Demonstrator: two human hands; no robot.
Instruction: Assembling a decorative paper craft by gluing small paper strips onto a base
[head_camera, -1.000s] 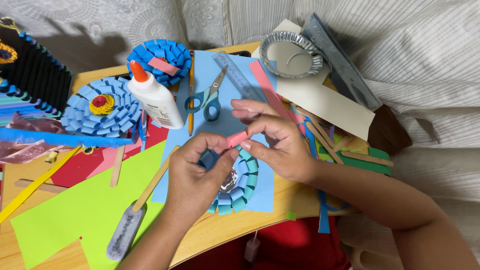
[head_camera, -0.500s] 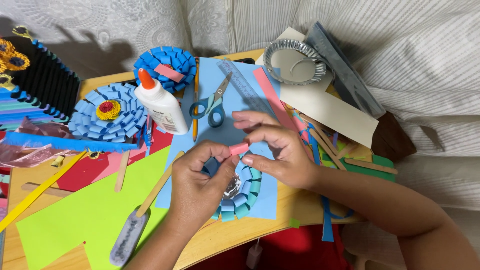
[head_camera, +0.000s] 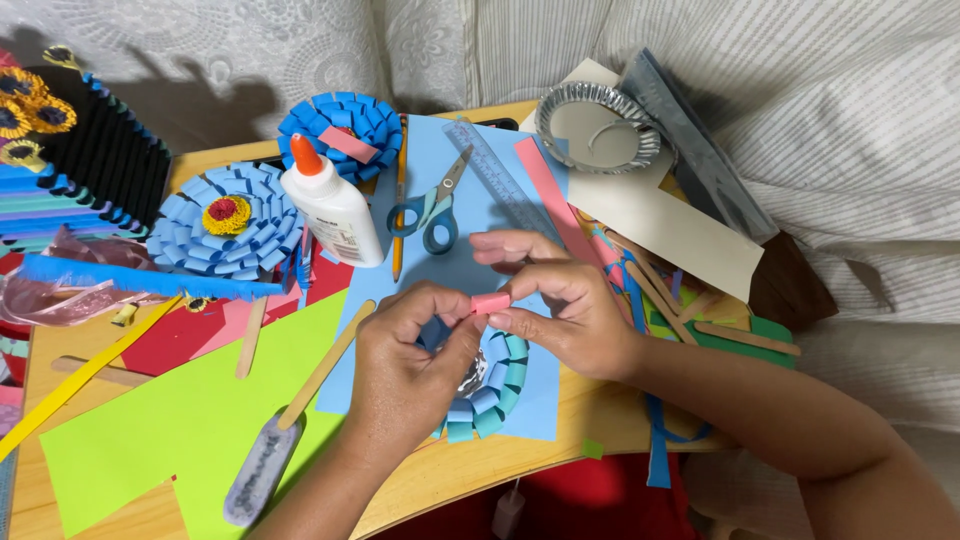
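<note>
Above the blue paper ring (head_camera: 490, 395), your left hand (head_camera: 405, 375) and right hand (head_camera: 560, 310) both pinch a pink paper strip (head_camera: 490, 302). The foil dish (head_camera: 597, 127) holds nothing you can make out.

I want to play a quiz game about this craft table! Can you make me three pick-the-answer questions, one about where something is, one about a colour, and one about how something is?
1. Where is the glue bottle?
A. left of the scissors
B. in the foil dish
C. on the floor

2. What colour is the paper loop?
A. green
B. pink
C. black

3. How is the loop held?
A. lying loose
B. by one hand
C. between both hands

Answers: 1 A, it stands beside the scissors' handles. 2 B, it shows pink. 3 C, the left hand and right hand both pinch it.
</note>
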